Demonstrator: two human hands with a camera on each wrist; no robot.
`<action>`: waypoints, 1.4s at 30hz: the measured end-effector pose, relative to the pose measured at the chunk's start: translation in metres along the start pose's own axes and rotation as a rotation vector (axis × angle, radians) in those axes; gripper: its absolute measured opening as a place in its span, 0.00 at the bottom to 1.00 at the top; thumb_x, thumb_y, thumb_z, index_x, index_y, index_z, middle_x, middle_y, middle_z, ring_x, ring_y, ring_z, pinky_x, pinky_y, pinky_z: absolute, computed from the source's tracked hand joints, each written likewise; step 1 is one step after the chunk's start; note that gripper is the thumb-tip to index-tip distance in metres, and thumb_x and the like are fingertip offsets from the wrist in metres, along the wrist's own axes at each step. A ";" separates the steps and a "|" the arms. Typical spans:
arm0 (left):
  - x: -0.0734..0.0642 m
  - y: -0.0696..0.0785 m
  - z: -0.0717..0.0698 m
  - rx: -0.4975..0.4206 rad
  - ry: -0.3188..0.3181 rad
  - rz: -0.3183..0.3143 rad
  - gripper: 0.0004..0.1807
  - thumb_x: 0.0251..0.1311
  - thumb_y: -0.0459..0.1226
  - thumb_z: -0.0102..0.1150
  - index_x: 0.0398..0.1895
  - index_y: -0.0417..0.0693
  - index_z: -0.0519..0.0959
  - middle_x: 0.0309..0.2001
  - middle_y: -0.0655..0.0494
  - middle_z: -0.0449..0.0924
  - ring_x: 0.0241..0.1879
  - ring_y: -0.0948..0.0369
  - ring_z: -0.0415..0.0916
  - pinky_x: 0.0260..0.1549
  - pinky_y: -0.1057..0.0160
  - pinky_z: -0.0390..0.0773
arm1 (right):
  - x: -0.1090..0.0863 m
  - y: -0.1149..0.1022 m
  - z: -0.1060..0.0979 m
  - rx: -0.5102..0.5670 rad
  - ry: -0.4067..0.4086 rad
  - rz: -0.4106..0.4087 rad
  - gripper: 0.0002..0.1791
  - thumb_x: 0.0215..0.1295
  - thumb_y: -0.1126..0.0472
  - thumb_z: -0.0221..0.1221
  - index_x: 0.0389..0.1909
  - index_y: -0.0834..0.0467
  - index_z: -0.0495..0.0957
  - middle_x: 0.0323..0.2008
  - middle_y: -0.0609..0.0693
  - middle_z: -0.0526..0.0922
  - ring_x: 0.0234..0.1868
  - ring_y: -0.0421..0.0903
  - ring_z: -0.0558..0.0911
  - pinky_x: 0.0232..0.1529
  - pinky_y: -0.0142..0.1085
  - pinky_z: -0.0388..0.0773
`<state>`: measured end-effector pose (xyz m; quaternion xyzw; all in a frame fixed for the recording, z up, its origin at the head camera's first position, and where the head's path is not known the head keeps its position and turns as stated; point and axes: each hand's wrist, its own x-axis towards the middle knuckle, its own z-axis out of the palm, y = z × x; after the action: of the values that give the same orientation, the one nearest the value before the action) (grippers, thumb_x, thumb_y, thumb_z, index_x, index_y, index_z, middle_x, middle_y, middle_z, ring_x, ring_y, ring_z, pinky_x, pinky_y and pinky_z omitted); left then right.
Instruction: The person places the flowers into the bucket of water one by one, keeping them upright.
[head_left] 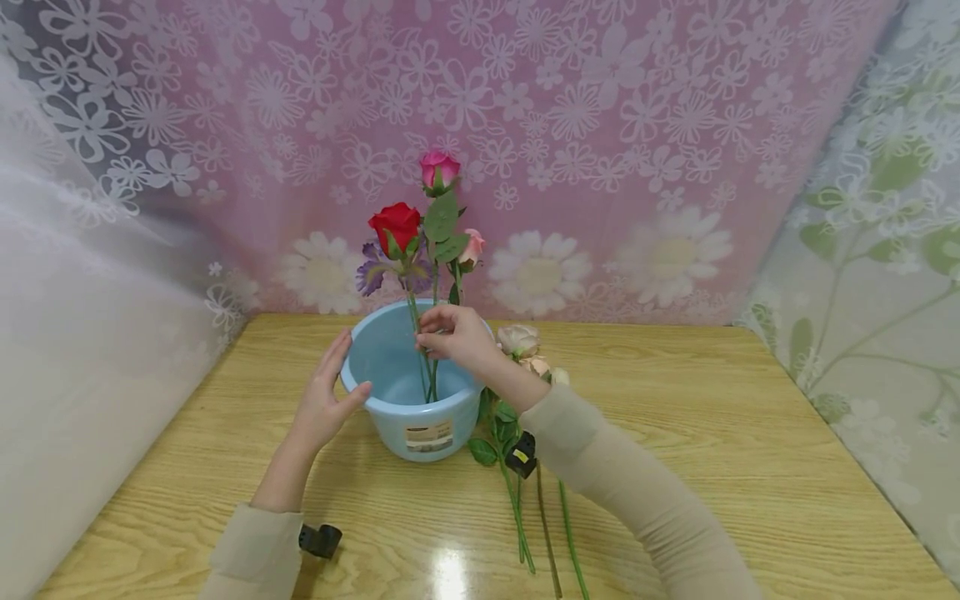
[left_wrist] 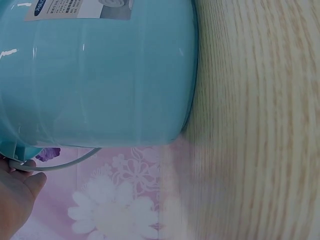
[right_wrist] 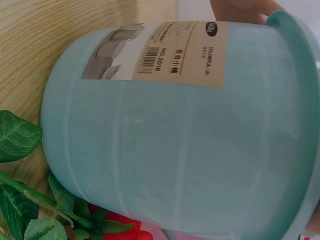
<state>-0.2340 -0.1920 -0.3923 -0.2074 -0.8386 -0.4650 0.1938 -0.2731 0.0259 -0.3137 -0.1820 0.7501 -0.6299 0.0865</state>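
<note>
A light blue bucket [head_left: 427, 433] stands upright on the table. My left hand [head_left: 322, 404] rests against its left side, fingers extended along the rim and thumb at the near edge. Over the bucket's opening, my right hand [head_left: 465, 340] pinches the stem of a red rose [head_left: 395, 228], its lower stem inside the bucket. A hot pink rose [head_left: 439, 169] rises higher behind it. A pale pink rose [head_left: 472, 247] is to the right, and a purple iris [head_left: 372, 270] is partly hidden behind the red bloom.
Right of the bucket lie several flowers, among them a whitish rose [head_left: 519, 340] and a peach one [head_left: 536, 366], partly under my right forearm. Their green leaves [right_wrist: 19, 136] lie close to the bucket. A patterned pink curtain [head_left: 570, 167] hangs behind the wooden table [head_left: 712, 433].
</note>
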 end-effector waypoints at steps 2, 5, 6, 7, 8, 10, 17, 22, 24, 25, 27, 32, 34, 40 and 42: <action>0.000 0.001 0.000 -0.002 0.001 0.001 0.40 0.50 0.37 0.57 0.65 0.35 0.52 0.67 0.43 0.46 0.63 0.45 0.46 0.56 0.44 0.54 | 0.000 0.000 0.001 -0.010 -0.009 0.001 0.09 0.56 0.70 0.56 0.39 0.66 0.74 0.32 0.55 0.78 0.33 0.46 0.80 0.38 0.42 0.77; -0.001 0.002 0.000 -0.003 0.000 0.001 0.40 0.49 0.36 0.57 0.65 0.34 0.52 0.67 0.44 0.46 0.63 0.46 0.46 0.57 0.45 0.55 | 0.001 0.002 0.002 -0.021 -0.026 0.000 0.09 0.57 0.70 0.55 0.40 0.66 0.73 0.32 0.56 0.77 0.34 0.46 0.79 0.38 0.42 0.77; -0.001 0.003 0.001 -0.005 0.000 0.001 0.40 0.49 0.36 0.57 0.65 0.34 0.52 0.67 0.44 0.46 0.63 0.46 0.46 0.57 0.45 0.55 | 0.001 0.002 0.002 -0.024 -0.032 0.000 0.09 0.57 0.69 0.55 0.40 0.66 0.73 0.33 0.56 0.77 0.35 0.47 0.79 0.38 0.41 0.77; -0.001 0.003 0.001 -0.007 -0.001 0.001 0.39 0.49 0.36 0.57 0.65 0.34 0.52 0.67 0.44 0.46 0.63 0.46 0.46 0.57 0.45 0.55 | 0.001 0.003 0.002 -0.026 -0.037 -0.001 0.10 0.57 0.69 0.55 0.41 0.66 0.73 0.33 0.56 0.77 0.35 0.48 0.79 0.37 0.41 0.78; -0.001 0.003 0.001 -0.007 -0.001 0.000 0.39 0.49 0.35 0.57 0.65 0.34 0.52 0.67 0.44 0.46 0.63 0.46 0.46 0.57 0.46 0.55 | 0.001 0.003 0.002 -0.029 -0.042 0.001 0.10 0.58 0.69 0.55 0.41 0.66 0.73 0.34 0.57 0.77 0.36 0.49 0.79 0.37 0.41 0.78; -0.001 0.003 0.001 -0.009 0.000 0.001 0.39 0.49 0.35 0.57 0.65 0.34 0.52 0.67 0.44 0.46 0.63 0.46 0.46 0.57 0.46 0.55 | -0.002 -0.002 0.003 -0.040 -0.045 0.004 0.10 0.58 0.69 0.54 0.41 0.67 0.73 0.35 0.59 0.77 0.38 0.51 0.79 0.37 0.40 0.78; 0.000 0.010 -0.001 -0.019 0.005 -0.004 0.38 0.50 0.34 0.56 0.64 0.32 0.52 0.66 0.40 0.46 0.63 0.45 0.46 0.57 0.46 0.55 | 0.001 0.003 0.005 -0.068 -0.010 0.015 0.10 0.57 0.69 0.55 0.41 0.67 0.73 0.33 0.56 0.77 0.34 0.46 0.79 0.37 0.41 0.78; -0.001 0.036 -0.003 -0.035 0.010 -0.001 0.37 0.47 0.29 0.53 0.61 0.25 0.52 0.64 0.32 0.47 0.62 0.39 0.46 0.56 0.43 0.54 | 0.001 0.004 0.006 -0.095 0.016 0.025 0.10 0.57 0.69 0.55 0.41 0.67 0.74 0.32 0.55 0.78 0.35 0.49 0.79 0.35 0.39 0.78; -0.002 0.041 -0.004 -0.035 0.011 0.001 0.37 0.47 0.29 0.53 0.61 0.23 0.52 0.63 0.31 0.47 0.61 0.39 0.46 0.56 0.42 0.54 | 0.001 0.005 0.005 -0.096 0.019 0.024 0.10 0.58 0.69 0.55 0.41 0.66 0.74 0.32 0.55 0.78 0.37 0.52 0.78 0.35 0.37 0.78; -0.001 0.042 -0.004 -0.035 0.012 0.002 0.37 0.47 0.29 0.53 0.61 0.23 0.52 0.63 0.31 0.47 0.61 0.39 0.46 0.56 0.42 0.54 | 0.000 0.004 0.005 -0.095 0.022 0.023 0.11 0.58 0.68 0.55 0.41 0.67 0.74 0.32 0.55 0.78 0.38 0.54 0.78 0.34 0.36 0.78; -0.001 0.042 -0.003 -0.036 0.016 0.004 0.36 0.47 0.28 0.53 0.60 0.23 0.52 0.63 0.31 0.47 0.61 0.39 0.46 0.56 0.43 0.54 | 0.000 0.004 0.005 -0.091 0.025 0.020 0.11 0.58 0.68 0.55 0.42 0.67 0.74 0.32 0.55 0.78 0.39 0.56 0.77 0.35 0.36 0.78; -0.002 0.040 -0.002 -0.050 0.019 0.017 0.36 0.47 0.29 0.52 0.60 0.22 0.52 0.63 0.30 0.47 0.61 0.39 0.46 0.56 0.42 0.53 | -0.004 0.004 0.003 -0.101 0.038 -0.010 0.13 0.58 0.67 0.55 0.43 0.68 0.74 0.33 0.56 0.79 0.39 0.56 0.77 0.36 0.36 0.78; -0.002 0.040 -0.002 -0.055 0.017 0.015 0.36 0.47 0.29 0.52 0.60 0.22 0.52 0.63 0.30 0.47 0.61 0.39 0.46 0.56 0.42 0.53 | -0.006 0.004 0.001 -0.108 0.049 -0.016 0.12 0.58 0.66 0.56 0.42 0.67 0.75 0.33 0.55 0.79 0.38 0.55 0.78 0.36 0.36 0.78; -0.001 0.039 -0.002 -0.050 0.015 0.013 0.36 0.49 0.30 0.53 0.60 0.22 0.52 0.63 0.31 0.47 0.61 0.39 0.46 0.55 0.41 0.53 | -0.015 0.002 -0.009 -0.010 0.063 -0.025 0.11 0.57 0.66 0.57 0.40 0.66 0.75 0.34 0.57 0.80 0.39 0.54 0.78 0.39 0.38 0.77; -0.001 0.031 -0.002 -0.052 0.017 0.013 0.36 0.48 0.31 0.54 0.60 0.23 0.53 0.64 0.32 0.47 0.62 0.40 0.45 0.55 0.41 0.53 | -0.019 0.002 -0.013 0.027 0.057 -0.030 0.12 0.56 0.66 0.57 0.40 0.67 0.75 0.35 0.58 0.79 0.40 0.54 0.78 0.40 0.40 0.77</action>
<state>-0.2165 -0.1790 -0.3703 -0.2138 -0.8231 -0.4872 0.1986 -0.2601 0.0450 -0.3148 -0.1740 0.7408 -0.6461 0.0584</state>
